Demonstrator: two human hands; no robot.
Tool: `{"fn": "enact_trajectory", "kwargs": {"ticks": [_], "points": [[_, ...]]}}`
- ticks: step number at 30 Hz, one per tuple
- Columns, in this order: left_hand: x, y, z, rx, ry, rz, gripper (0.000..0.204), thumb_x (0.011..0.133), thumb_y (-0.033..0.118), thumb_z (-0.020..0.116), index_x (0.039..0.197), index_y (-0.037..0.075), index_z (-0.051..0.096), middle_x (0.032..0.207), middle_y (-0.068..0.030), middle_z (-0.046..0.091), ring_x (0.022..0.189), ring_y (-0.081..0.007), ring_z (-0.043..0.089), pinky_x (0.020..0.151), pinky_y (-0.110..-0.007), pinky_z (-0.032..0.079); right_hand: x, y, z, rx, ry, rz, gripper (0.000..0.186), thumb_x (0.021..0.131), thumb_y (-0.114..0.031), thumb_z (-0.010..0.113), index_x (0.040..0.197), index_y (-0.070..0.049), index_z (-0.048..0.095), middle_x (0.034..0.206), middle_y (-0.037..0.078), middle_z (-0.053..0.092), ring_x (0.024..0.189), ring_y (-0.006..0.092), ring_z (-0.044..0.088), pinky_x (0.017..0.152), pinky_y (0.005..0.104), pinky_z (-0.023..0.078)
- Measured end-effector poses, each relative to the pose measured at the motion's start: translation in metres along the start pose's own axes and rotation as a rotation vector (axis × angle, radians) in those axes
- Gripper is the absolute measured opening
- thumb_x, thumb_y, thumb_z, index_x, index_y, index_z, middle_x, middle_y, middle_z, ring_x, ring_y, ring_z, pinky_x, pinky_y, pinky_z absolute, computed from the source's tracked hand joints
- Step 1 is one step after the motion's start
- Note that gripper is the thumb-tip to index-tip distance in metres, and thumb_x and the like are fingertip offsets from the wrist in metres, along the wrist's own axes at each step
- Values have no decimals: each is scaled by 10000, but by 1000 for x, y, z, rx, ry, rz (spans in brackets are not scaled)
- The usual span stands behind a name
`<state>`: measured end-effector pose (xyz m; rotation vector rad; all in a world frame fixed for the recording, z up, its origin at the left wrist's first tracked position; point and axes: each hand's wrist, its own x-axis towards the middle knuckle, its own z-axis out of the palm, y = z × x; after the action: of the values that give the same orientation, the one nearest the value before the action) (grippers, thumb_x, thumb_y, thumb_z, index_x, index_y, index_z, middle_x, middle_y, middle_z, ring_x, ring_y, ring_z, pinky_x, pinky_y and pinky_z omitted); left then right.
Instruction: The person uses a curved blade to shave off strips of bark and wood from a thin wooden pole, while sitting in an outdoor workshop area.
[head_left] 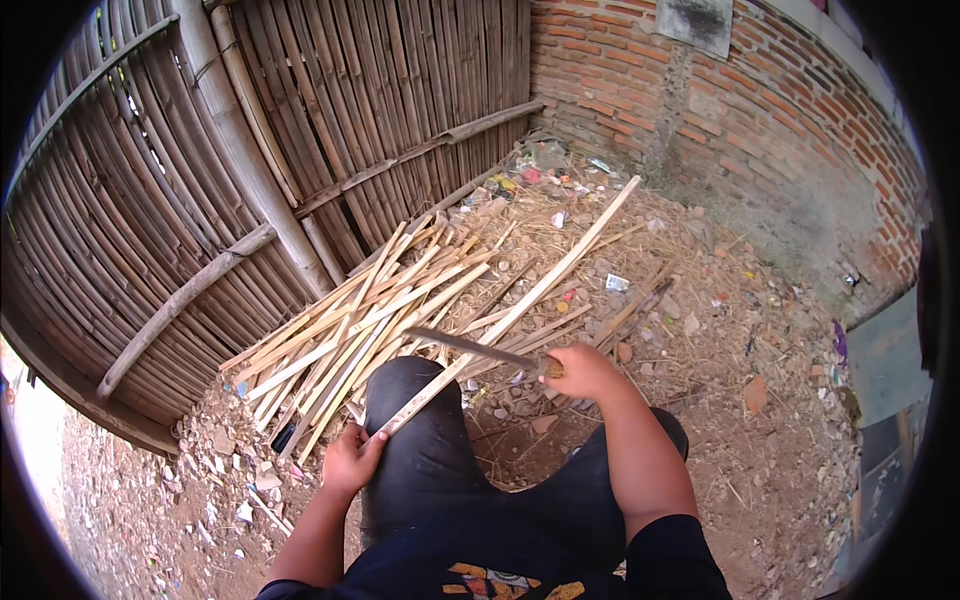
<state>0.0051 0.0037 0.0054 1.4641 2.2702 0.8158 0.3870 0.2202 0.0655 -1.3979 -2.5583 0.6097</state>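
Observation:
My left hand (pixel 352 457) is closed round the near end of a long pale bamboo strip (pixel 520 305), which lies over my left knee and reaches away to the far right. In my right hand (pixel 584 371) is the wooden handle of a machete (pixel 470 346). Its dark blade points left and passes across the strip just beyond my knee; whether the edge touches the strip I cannot tell. Beyond my left knee lies a loose pile of split bamboo strips (pixel 350 325), some crossing each other.
A bamboo fence (pixel 400 90) with round poles (pixel 235 130) rises at the left and back. A brick wall (pixel 610 80) closes off the far right. Rubble and litter (pixel 700 300) cover the earth. Grey panels (pixel 890 360) lean at the right edge.

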Motion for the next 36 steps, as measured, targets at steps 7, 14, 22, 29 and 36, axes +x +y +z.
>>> {"fn": "enact_trajectory", "kwargs": {"ticks": [7, 14, 22, 29, 36], "points": [[2, -5, 0, 9, -1, 12, 495, 913, 532, 732, 813, 64, 604, 687, -175, 670, 672, -390, 683, 646, -470, 533, -2, 1, -18, 95, -38, 133, 373, 829, -380, 803, 1013, -64, 728, 862, 162, 722, 837, 344, 712, 758, 461, 544], [2, -3, 2, 16, 2, 24, 490, 913, 524, 731, 814, 62, 603, 688, -182, 668, 683, -397, 686, 655, -478, 535, -8, 33, -13, 169, 175, 233, 419, 845, -383, 796, 1089, -48, 736, 834, 177, 704, 803, 348, 699, 750, 451, 534], [1, -5, 0, 51, 5, 43, 445, 942, 471, 723, 877, 43, 622, 711, -170, 669, 682, -353, 683, 656, -442, 525, 5, 2, 8, 31, -20, -39, 355, 822, -368, 797, 983, -62, 717, 872, 205, 702, 849, 410, 687, 751, 490, 537], [1, -2, 0, 39, 21, 34, 480, 920, 532, 719, 835, 72, 614, 702, -186, 682, 694, -409, 698, 665, -489, 545, 2, 19, -7, 59, 55, 102, 345, 819, -362, 800, 977, -67, 719, 835, 178, 698, 803, 373, 687, 721, 468, 533], [2, -3, 3, 32, 26, 48, 482, 925, 528, 717, 820, 71, 605, 691, -182, 675, 684, -400, 695, 656, -480, 542, -4, 22, -8, 196, 120, 227, 384, 830, -330, 807, 1050, -27, 721, 865, 196, 706, 826, 375, 690, 758, 453, 532]]}}
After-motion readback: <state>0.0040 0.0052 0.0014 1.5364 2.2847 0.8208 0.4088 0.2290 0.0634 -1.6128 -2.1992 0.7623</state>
